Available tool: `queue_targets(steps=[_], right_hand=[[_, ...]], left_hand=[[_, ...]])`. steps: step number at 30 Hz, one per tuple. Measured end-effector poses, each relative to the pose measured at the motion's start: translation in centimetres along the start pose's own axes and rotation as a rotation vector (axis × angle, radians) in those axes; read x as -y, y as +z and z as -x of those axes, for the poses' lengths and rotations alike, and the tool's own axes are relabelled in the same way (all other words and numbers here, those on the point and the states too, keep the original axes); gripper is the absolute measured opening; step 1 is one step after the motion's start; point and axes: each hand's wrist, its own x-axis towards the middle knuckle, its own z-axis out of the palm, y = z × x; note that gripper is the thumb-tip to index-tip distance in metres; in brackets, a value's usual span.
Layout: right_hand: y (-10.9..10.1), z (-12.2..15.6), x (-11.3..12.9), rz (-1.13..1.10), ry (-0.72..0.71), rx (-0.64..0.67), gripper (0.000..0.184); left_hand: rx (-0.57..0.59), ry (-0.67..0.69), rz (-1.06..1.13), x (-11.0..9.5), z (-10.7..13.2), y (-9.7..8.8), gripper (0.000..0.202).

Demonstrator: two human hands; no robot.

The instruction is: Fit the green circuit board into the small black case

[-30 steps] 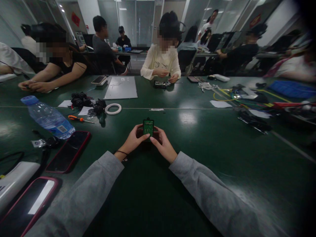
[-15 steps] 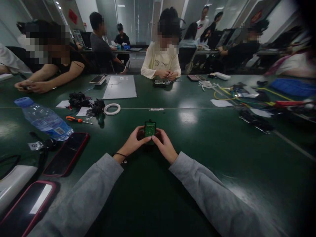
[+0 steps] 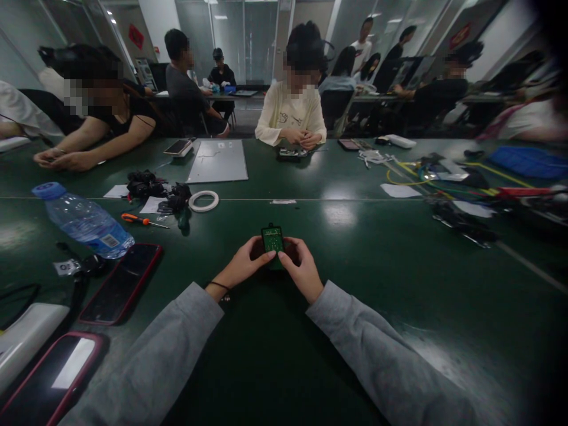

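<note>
A small green circuit board in a black case (image 3: 272, 239) stands upright between both my hands over the dark green table (image 3: 364, 254). My left hand (image 3: 243, 265) grips its left side, thumb pressed on the board's lower edge. My right hand (image 3: 303, 269) grips the right side with its thumb against the board too. Grey sleeves cover both my arms, and a thin dark band circles my left wrist.
At my left lie a water bottle (image 3: 84, 221), two red-cased phones (image 3: 122, 282), an orange-handled screwdriver (image 3: 141, 220), a tape roll (image 3: 203, 200) and black parts (image 3: 146, 183). Cables and tools (image 3: 448, 180) clutter the right. Across the table a person (image 3: 293, 106) works on a device.
The board and both hands sit slightly lower in view as the camera shifted; my grip on it is the same.
</note>
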Motion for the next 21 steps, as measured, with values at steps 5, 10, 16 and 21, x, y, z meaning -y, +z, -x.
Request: queue_targets(steps=[5,10,16,21], right_hand=[[-0.1,-0.03,0.03,-0.01,0.024,0.017,0.043],[-0.09,0.04,0.49,-0.018,0.049,0.05,0.044],[0.13,0.03,0.5,-0.014,0.026,0.058,0.044],[0.13,0.07,0.58,-0.022,0.038,0.125,0.045]], left_hand=[[-0.011,-0.004,0.004,-0.1,-0.03,-0.1,0.047],[-0.061,-0.014,0.017,-0.01,-0.22,-0.25,0.042],[-0.087,-0.002,0.054,-0.08,-0.36,-0.28,0.041],[-0.101,-0.015,0.114,-0.12,-0.19,-0.41,0.041]])
